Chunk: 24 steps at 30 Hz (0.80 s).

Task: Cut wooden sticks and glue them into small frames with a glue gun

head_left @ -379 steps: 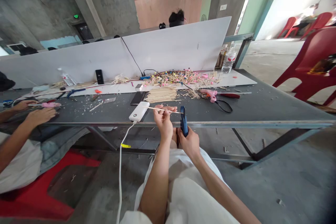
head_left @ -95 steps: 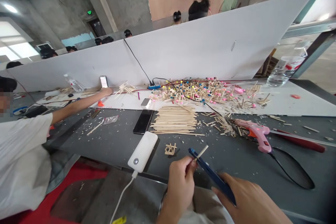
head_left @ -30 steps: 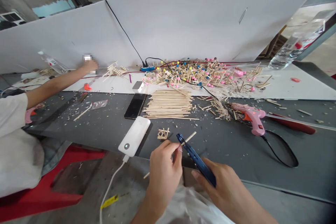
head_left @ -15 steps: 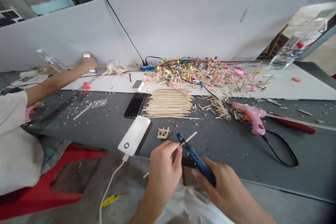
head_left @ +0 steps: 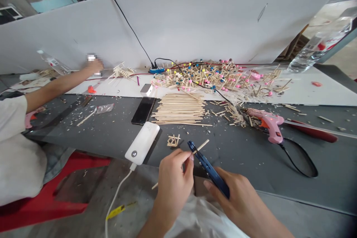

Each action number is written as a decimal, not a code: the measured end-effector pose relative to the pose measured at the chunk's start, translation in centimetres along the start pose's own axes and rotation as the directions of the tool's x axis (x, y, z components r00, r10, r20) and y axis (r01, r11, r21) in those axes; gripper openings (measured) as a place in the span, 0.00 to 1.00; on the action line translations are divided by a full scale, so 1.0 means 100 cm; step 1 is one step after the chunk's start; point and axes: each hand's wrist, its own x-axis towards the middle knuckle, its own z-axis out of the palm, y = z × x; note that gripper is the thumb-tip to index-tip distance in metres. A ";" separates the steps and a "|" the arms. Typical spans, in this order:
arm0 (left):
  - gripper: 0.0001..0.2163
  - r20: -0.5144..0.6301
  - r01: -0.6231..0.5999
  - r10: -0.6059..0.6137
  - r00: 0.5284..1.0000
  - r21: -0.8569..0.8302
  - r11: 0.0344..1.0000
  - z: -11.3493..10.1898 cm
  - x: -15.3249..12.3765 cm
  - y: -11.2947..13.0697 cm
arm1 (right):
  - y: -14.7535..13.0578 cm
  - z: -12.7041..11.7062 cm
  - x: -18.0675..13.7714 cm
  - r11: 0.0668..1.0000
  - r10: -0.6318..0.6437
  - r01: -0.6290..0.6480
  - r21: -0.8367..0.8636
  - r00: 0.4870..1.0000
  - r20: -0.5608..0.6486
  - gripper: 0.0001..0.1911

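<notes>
The left hand (head_left: 173, 193) pinches a wooden stick (head_left: 201, 145) and the right hand (head_left: 234, 202) grips a blue hand tool (head_left: 208, 169), the two close together, with the stick crossing the tool's tip. Just beyond lie a small stick frame (head_left: 173, 141) and a white power bank (head_left: 142, 143) — a pink glue gun (head_left: 269, 126) sits well to the right.

Power bank (head_left: 142, 143) beside left hand (head_left: 173, 189)

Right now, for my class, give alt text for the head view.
A person's left hand holds a wooden stick at the tip of a blue cutter gripped in the right hand, above a dark workbench with a stack of sticks and a heap of colour-tipped stick pieces.
</notes>
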 end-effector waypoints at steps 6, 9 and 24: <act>0.14 -0.002 0.000 0.000 1.000 0.007 1.000 0.001 0.001 0.001 | 0.001 0.000 0.000 1.000 -0.013 0.013 0.015 1.000 0.000 0.15; 0.14 0.002 0.002 -0.002 1.000 0.007 1.000 0.001 0.001 0.001 | 0.002 0.000 -0.001 1.000 -0.017 0.017 0.016 1.000 0.008 0.15; 0.15 0.029 -0.010 0.010 1.000 0.003 1.000 -0.002 0.003 0.000 | 0.000 -0.002 0.002 0.999 -0.027 0.027 0.022 1.000 0.009 0.14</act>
